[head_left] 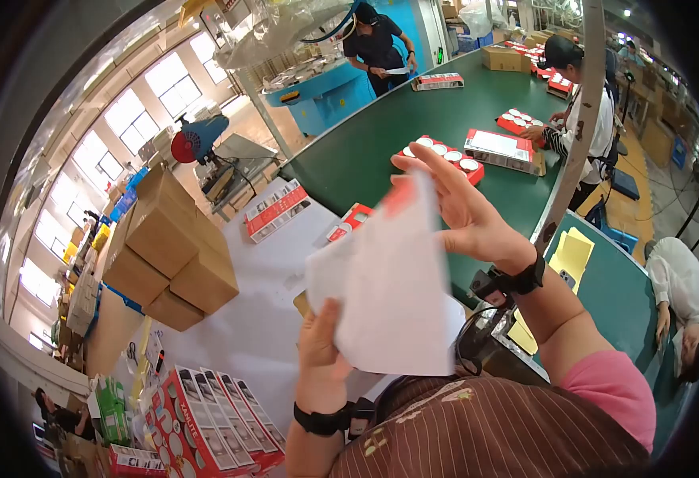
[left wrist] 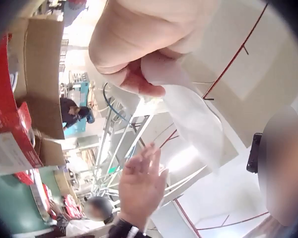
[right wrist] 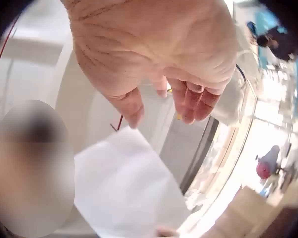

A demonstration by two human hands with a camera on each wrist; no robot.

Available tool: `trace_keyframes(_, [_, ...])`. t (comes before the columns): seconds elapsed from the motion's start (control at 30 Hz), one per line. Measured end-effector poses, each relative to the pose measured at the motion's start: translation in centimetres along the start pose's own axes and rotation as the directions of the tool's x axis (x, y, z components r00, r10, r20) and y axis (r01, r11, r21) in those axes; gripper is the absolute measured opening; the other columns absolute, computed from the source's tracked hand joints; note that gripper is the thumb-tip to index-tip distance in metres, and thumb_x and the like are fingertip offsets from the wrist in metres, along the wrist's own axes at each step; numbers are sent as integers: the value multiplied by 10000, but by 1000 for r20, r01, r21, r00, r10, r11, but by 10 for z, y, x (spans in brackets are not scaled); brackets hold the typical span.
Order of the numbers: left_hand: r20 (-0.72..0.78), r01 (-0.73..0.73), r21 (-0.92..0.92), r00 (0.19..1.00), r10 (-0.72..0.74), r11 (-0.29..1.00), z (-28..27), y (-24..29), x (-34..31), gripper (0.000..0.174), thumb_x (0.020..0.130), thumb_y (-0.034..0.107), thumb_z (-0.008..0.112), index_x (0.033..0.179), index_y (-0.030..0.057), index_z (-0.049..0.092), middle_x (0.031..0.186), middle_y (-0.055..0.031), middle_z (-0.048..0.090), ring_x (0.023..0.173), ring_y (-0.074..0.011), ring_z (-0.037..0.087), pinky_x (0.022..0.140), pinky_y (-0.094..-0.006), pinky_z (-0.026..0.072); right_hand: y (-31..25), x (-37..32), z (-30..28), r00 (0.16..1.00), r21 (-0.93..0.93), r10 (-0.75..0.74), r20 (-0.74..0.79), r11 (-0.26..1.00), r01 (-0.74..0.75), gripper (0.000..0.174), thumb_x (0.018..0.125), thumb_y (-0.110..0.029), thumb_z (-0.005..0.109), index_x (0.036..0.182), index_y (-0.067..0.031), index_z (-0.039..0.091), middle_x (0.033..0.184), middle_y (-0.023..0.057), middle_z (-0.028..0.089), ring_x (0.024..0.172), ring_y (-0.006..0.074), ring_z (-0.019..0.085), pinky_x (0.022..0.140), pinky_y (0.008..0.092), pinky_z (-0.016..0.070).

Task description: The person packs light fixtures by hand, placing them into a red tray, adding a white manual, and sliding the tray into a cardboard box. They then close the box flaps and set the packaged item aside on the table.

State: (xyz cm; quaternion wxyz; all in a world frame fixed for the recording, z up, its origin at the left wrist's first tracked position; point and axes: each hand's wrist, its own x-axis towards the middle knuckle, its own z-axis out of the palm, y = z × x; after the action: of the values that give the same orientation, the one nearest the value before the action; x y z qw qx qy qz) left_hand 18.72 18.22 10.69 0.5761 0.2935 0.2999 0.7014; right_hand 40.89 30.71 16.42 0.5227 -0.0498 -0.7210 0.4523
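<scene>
now | white sheet (head_left: pixel 401 307): long axis up head view | left fingers (head_left: pixel 327 320) pinching it | right fingers (head_left: pixel 450 170) apart

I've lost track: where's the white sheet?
The white sheet is at the head view's centre, held by the left hand, the right hand beside it.

Only brand I can make out is XANLITE, in white letters on the red packaging (head_left: pixel 184 416) at the head view's lower left. The left wrist view's red box (left wrist: pixel 1 106) has sideways white print too, but it's too blurry to read.
</scene>
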Motion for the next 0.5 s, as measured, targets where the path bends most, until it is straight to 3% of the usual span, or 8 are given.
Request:
trace_keyframes(0.13, [136,344,30,929,-344,939,2,-4,6,386,963,211,576,1254,-36,515,1182,-144,623,983,-224,664,847,-361,560,-7,17,-11,938,146,11,347,987,-65,949,764,-116,773,1506,-34,186,1276,155,586,1322,244,429,1101,403,325])
trace_keyframes(0.17, [187,421,52,887,-423,905,4,-5,7,404,963,219,580,1257,-48,510,1185,-141,621,986,-221,662,847,-357,558,-3,17,-12,907,312,53,417,929,-198,743,760,-134,764,1403,-4,416,1131,141,662,1234,258,518,1060,398,374])
trace_keyframes(0.23, [168,463,77,867,-469,883,4,-8,9,435,966,235,576,1265,-70,495,1189,-135,616,989,-205,656,851,-346,552,-5,17,-15,753,25,210,624,957,-288,463,776,-169,754,1182,13,628,1043,124,689,1109,264,603,996,402,432])
trace_keyframes(0.3, [206,468,74,857,-473,880,5,-12,10,417,979,244,550,1245,-75,505,1161,-131,626,982,-183,650,849,-329,548,9,18,-10,743,43,14,669,997,-58,252,816,-164,727,994,13,704,970,118,703,1002,243,649,924,380,483])
trace_keyframes(0.37, [167,444,-12,884,-436,896,-4,-23,8,369,994,265,522,1170,-58,550,1110,-110,644,894,-146,648,761,-311,544,9,9,-19,817,-35,229,529,968,-249,237,854,-127,702,1044,12,684,987,92,703,951,183,649,852,326,510])
trace_keyframes(0.43, [-33,114,536,993,-115,837,-9,-26,3,340,1008,297,491,1072,-23,586,1029,-69,658,787,-102,617,656,-292,507,26,-7,-28,932,-92,361,30,930,-357,220,879,-76,691,1087,-11,664,962,22,692,856,98,626,747,264,517])
trace_keyframes(0.47, [-155,191,757,981,-113,625,0,-19,-6,277,959,272,573,1018,2,598,910,-60,645,714,-144,597,617,-321,480,35,-8,-31,928,-17,371,-23,928,-371,211,878,-77,694,1079,-19,665,953,17,688,853,93,624,748,262,515])
trace_keyframes(0.5, [-160,196,755,980,-114,625,-1,-22,-8,277,959,272,573,1018,2,598,910,-60,645,714,-144,597,617,-321,480,43,-8,-32,920,57,384,-75,923,-380,202,877,-79,696,1070,-27,666,944,12,684,849,88,622,750,260,514])
